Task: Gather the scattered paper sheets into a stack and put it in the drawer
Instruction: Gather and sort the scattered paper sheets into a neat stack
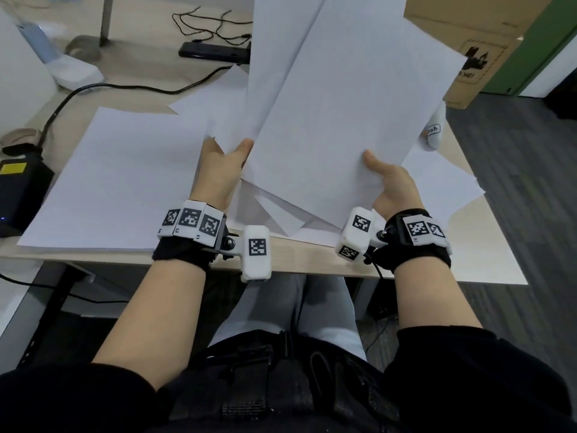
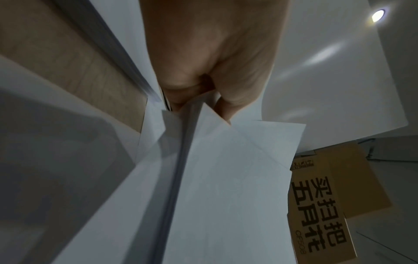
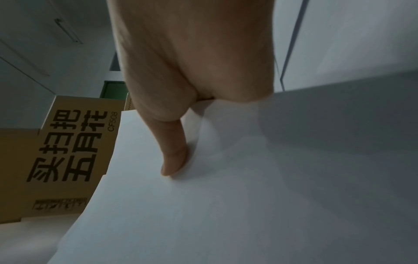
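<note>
Your left hand (image 1: 218, 170) pinches a fanned bunch of paper sheets (image 1: 337, 120) at their lower edge, thumb on the near face and fingers hidden behind. Your right hand (image 1: 390, 185) grips the front sheet of the same bunch at its lower right, with the thumb (image 3: 175, 157) pressed flat on the paper. Both hands hold the bunch raised and tilted above the desk (image 1: 299, 259), unevenly aligned. More sheets lie on the desk: a large sheet (image 1: 118, 176) to the left, others beneath the raised bunch and at the right edge. A cardboard box (image 1: 468, 54) stands beyond the desk.
</note>
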